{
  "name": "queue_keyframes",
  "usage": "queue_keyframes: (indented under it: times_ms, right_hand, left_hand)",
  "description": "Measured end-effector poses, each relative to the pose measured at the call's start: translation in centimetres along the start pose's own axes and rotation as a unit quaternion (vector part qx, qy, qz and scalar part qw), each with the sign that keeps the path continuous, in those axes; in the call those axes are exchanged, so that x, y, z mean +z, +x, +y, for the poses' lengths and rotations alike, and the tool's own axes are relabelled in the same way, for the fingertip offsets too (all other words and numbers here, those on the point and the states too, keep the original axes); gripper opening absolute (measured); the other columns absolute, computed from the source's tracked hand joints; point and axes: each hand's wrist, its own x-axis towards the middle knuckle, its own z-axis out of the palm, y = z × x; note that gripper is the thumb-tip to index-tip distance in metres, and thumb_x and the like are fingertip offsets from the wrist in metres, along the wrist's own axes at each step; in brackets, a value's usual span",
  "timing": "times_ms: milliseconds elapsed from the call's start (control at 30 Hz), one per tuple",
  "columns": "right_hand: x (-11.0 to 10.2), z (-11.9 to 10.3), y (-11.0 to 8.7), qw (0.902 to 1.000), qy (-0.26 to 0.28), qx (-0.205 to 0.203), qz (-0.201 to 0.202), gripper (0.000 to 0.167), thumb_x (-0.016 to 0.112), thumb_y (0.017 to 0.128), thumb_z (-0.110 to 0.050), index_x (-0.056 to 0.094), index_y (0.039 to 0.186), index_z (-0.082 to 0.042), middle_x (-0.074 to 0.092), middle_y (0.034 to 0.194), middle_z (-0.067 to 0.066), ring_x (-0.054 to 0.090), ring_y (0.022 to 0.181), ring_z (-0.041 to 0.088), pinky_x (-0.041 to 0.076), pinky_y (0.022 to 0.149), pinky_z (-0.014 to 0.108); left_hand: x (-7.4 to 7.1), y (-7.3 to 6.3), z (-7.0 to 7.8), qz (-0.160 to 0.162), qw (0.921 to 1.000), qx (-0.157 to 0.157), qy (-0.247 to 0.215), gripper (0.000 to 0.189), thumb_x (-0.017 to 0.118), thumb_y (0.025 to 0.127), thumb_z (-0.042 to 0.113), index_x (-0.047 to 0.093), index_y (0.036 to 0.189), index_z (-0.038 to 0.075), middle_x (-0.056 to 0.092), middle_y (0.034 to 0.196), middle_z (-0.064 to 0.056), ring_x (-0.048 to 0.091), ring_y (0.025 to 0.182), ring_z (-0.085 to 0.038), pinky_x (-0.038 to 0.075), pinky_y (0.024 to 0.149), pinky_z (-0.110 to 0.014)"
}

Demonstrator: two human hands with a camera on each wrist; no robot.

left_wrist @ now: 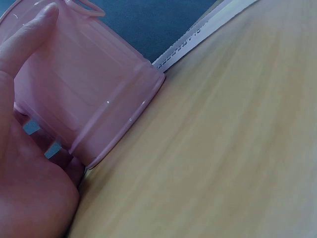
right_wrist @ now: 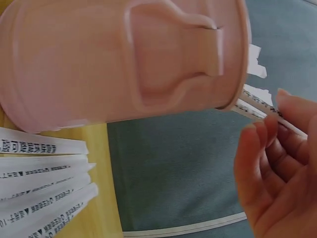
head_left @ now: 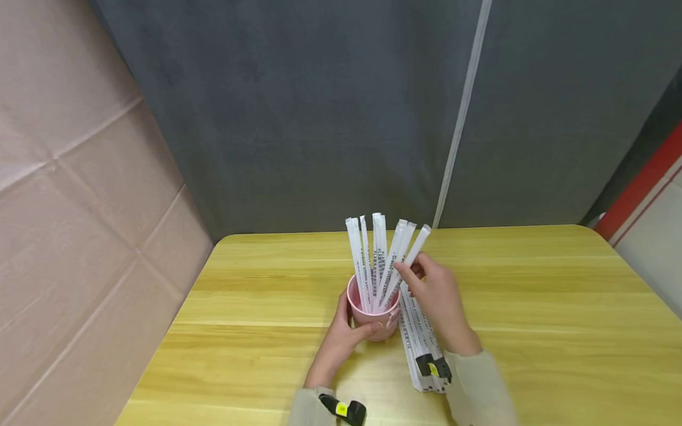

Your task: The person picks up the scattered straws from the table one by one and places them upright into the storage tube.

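A pink cup (head_left: 367,322) with a loop on its side stands on the table and holds several white paper-wrapped straws (head_left: 377,248), fanned upward. My left hand (head_left: 341,337) grips the cup from the left, its thumb along the near wall, as the left wrist view also shows on the cup wall (left_wrist: 94,74). My right hand (head_left: 437,293) pinches the rightmost straw (head_left: 419,244) between thumb and fingers above the rim; that straw leans to the right with its lower end inside the cup. Beneath the right forearm lies a pile of wrapped straws (head_left: 415,325).
The wood-grain table (head_left: 256,337) ends at a dark grey curtain (head_left: 319,118) behind. A pinkish panelled wall (head_left: 80,248) rises on the left. Black straps with yellow labels sit on both wrists, the right one overlapping the straw pile.
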Motion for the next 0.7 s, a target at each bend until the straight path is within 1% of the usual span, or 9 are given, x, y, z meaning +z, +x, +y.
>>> queue_keyframes:
  times_ms: [200,300,400,533,633,700]
  right_hand:
    - [0.51,0.31,0.02,0.9988,-0.044,0.004,-0.018,0.031,0.058,0.082,-0.043,0.059,0.088,-0.013,0.055,0.068,-0.001,0.046,0.058,0.014,0.043,0.050,0.025]
    - [0.69,0.44,0.05,0.9983,-0.052,0.006,-0.025,0.030,0.059,0.082,-0.042,0.059,0.089,-0.012,0.055,0.068,-0.001,0.046,0.059,0.015,0.042,0.051,0.026]
    - [0.91,0.59,0.14,0.9979,-0.050,0.015,-0.039,0.033,0.059,0.082,-0.044,0.060,0.091,-0.013,0.057,0.070,-0.001,0.046,0.061,0.015,0.042,0.053,0.026]
    - [0.94,0.76,0.22,0.9970,-0.033,0.031,-0.063,0.039,0.056,0.081,-0.049,0.061,0.099,-0.014,0.058,0.075,-0.001,0.048,0.064,0.016,0.044,0.056,0.026]
    - [0.61,0.91,0.19,0.9943,0.003,0.060,-0.088,0.046,0.050,0.082,-0.055,0.058,0.105,-0.017,0.058,0.080,0.000,0.051,0.067,0.018,0.046,0.057,0.026]
    - [0.23,1.05,0.21,0.9921,0.029,0.076,-0.095,0.049,0.045,0.082,-0.059,0.055,0.108,-0.018,0.057,0.082,0.002,0.053,0.068,0.019,0.048,0.057,0.027]
  left_hand:
    - [0.08,0.00,0.02,-0.003,1.0000,-0.001,-0.005,0.094,0.076,0.068,0.028,0.018,0.142,0.027,0.023,0.144,0.005,0.016,0.132,-0.016,0.013,0.108,-0.042]
    - [0.09,-0.01,0.03,-0.005,1.0000,-0.002,-0.006,0.094,0.076,0.069,0.028,0.018,0.142,0.026,0.022,0.145,0.004,0.016,0.132,-0.017,0.013,0.108,-0.043]
    - [0.08,0.01,0.04,-0.004,1.0000,0.000,-0.004,0.093,0.076,0.069,0.028,0.018,0.142,0.026,0.022,0.145,0.002,0.016,0.132,-0.017,0.014,0.108,-0.042]
    - [0.09,-0.02,0.07,-0.003,1.0000,0.003,-0.004,0.093,0.076,0.069,0.027,0.018,0.141,0.027,0.022,0.145,0.001,0.016,0.132,-0.018,0.014,0.108,-0.043]
    - [0.09,-0.06,0.04,-0.003,1.0000,0.004,-0.007,0.093,0.076,0.069,0.027,0.018,0.141,0.028,0.022,0.145,0.003,0.017,0.132,-0.018,0.014,0.108,-0.043]
    - [0.10,-0.08,0.01,-0.003,0.9999,0.007,-0.008,0.093,0.076,0.069,0.026,0.019,0.141,0.028,0.023,0.144,0.004,0.017,0.132,-0.018,0.014,0.108,-0.042]
